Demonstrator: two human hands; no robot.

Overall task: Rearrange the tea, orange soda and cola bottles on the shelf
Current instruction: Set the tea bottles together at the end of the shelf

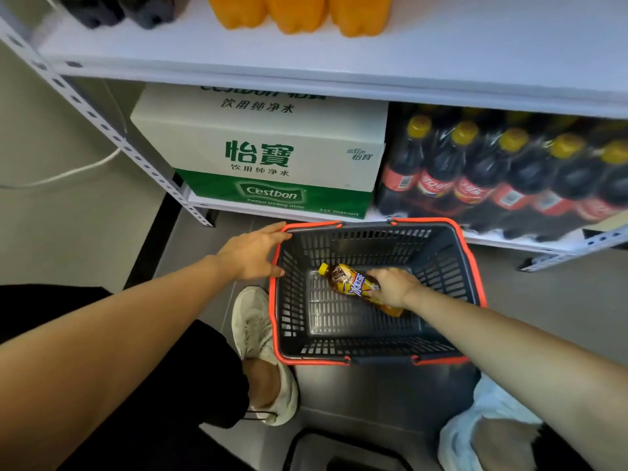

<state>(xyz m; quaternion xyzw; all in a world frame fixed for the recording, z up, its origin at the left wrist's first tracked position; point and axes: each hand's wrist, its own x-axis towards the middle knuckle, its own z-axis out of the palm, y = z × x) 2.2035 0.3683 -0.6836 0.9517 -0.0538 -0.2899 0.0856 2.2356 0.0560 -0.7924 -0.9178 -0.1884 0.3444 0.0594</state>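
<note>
Grey floor [543, 300], basket [356, 243], left hand [253, 251] flat on rim, right hand [396, 287] gripping tea bottle [353, 282]

The floor [543, 300] is grey, with thin lines like tiles. The wall [51, 215] on the left is pale, with a dark strip [156, 243] along its bottom and a white cable [73, 171] across it. A white metal shelf [441, 52] stands ahead, its leg [112, 134] full of holes. A dark thing [356, 464] at the bottom edge may be a stool.
</note>
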